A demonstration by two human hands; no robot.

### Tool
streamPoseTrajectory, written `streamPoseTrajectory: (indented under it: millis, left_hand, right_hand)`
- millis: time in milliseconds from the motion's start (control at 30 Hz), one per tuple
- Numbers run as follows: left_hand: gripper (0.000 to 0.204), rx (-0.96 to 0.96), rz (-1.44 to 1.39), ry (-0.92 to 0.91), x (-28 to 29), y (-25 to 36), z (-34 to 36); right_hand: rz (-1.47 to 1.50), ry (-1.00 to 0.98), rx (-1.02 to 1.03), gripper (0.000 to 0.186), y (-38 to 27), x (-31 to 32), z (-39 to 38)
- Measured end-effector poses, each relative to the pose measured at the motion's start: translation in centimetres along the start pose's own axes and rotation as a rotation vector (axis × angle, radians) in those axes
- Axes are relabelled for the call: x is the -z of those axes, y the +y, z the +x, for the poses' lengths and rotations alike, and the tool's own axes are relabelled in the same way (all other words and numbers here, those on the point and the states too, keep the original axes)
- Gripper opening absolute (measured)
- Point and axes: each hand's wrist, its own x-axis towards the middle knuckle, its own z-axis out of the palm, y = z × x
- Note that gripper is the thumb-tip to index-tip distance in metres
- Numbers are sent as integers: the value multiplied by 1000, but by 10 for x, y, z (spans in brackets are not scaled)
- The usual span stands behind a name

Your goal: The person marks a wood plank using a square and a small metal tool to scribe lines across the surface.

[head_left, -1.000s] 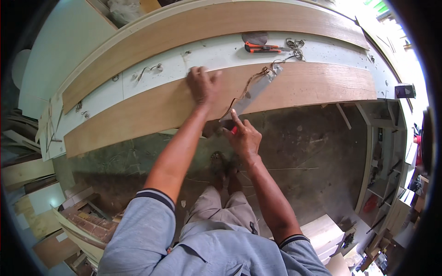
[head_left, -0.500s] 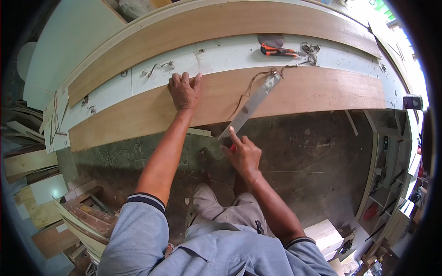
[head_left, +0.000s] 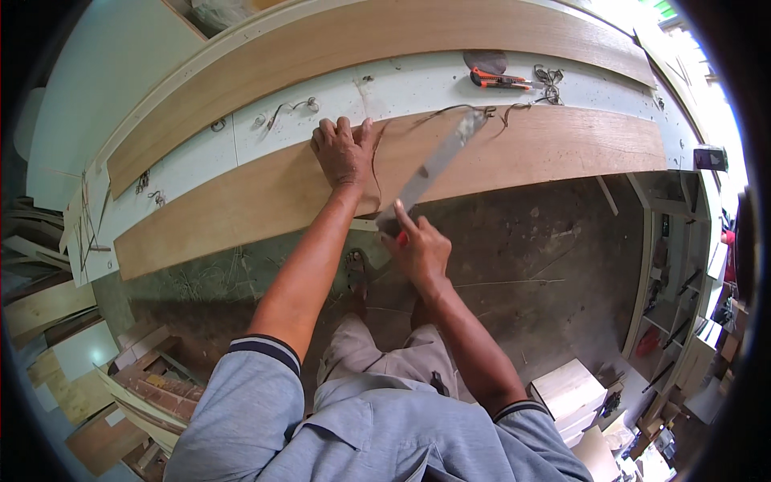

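Observation:
My left hand [head_left: 343,153] rests on the nearer long wooden board [head_left: 586,145], with its fingers bent over the far edge. My right hand [head_left: 423,251] is closed round the red handle [head_left: 402,238] of a long flat metal blade [head_left: 438,165], forefinger stretched along it. The blade slants across the board toward its far edge, and its outer end is blurred. A thin dark strip [head_left: 444,112] curls by that end, and another thin strip [head_left: 376,173] hangs beside my left hand. The exact kind of bladed tool cannot be made out.
A second long board [head_left: 361,56] lies farther back on the white worktop [head_left: 297,88]. An orange and black utility knife [head_left: 502,79] lies between the boards, near curled strips [head_left: 549,84]. Wood offcuts [head_left: 80,353] are piled at left; an open shelf unit [head_left: 671,265] stands at right.
My left hand has shifted right along the board's far edge. The blade keeps much the same slant, while the loose strips have changed shape and place. The whole view has tilted slightly.

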Motion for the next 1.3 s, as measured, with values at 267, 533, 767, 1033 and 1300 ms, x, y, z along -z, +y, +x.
streamPoseTrajectory:
  millis: [267, 533, 767, 1033, 1300]
  left_hand:
    - [47, 57, -6, -79, 2, -3, 2]
    - [47, 49, -62, -18, -2, -2, 0]
    - [41, -97, -81, 18, 36, -93, 14]
    - [36, -59, 168, -55, 30, -129, 18]
    - [38, -60, 130, -34, 32, -130, 17]
  right_hand:
    - [-11, -6, -21, 75, -26, -15, -3]
    - [-19, -11, -58, 74, -41, -49, -1]
    - [7, -34, -44, 74, -35, -22, -11]
    - [23, -71, 17, 77, -65, -46, -10]
    - [30, -96, 15, 74, -94, -63, -9]
